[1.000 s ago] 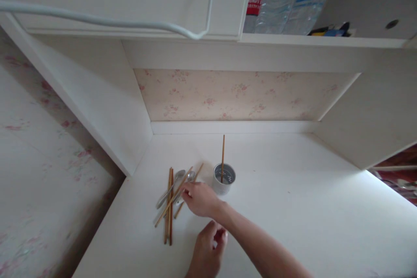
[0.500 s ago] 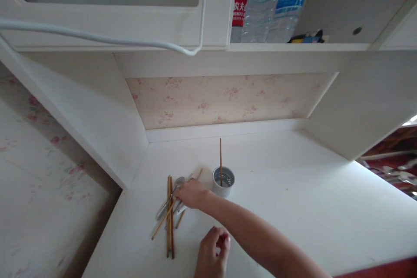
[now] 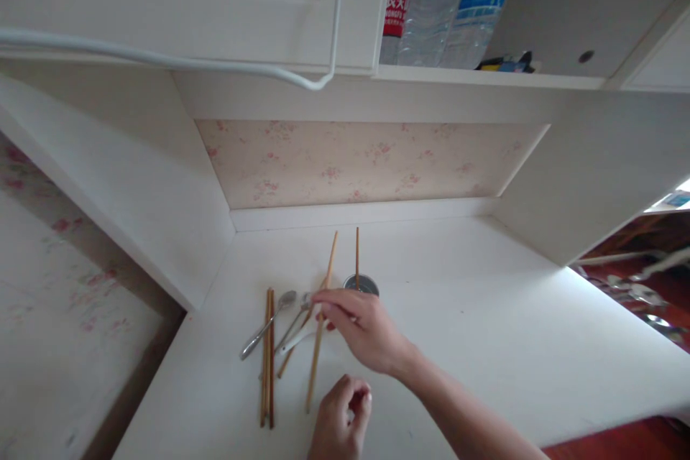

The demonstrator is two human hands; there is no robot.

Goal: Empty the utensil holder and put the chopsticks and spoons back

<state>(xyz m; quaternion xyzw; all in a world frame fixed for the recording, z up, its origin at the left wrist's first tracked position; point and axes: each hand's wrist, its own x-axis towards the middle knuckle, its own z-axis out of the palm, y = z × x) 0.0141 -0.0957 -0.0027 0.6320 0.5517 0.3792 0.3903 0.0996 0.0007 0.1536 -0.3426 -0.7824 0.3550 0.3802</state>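
My right hand (image 3: 362, 327) pinches a light wooden chopstick (image 3: 315, 359), held steeply slanted above the table. Behind that hand stands a small round cup (image 3: 369, 284), partly covered by it, with one chopstick (image 3: 356, 251) upright inside. To the left, several chopsticks (image 3: 268, 366) lie side by side on the white surface. A metal spoon (image 3: 264, 334) rests across them. Beside it are a white spoon (image 3: 294, 341), another metal utensil (image 3: 291, 323) whose end is partly hidden, and a further chopstick underneath. My left hand (image 3: 342, 413) is loosely curled near the front, with nothing visible in it.
White side panels and a back wall enclose the tabletop (image 3: 458, 345). Overhead, a shelf (image 3: 485, 77) holds plastic bottles (image 3: 436, 7) and small dark and yellow items. A white cable (image 3: 215, 65) hangs along the cabinet at the upper left.
My right hand has lifted a chopstick from the pile and moved right with it, toward the cup. My left hand stays curled. The view has shifted slightly.
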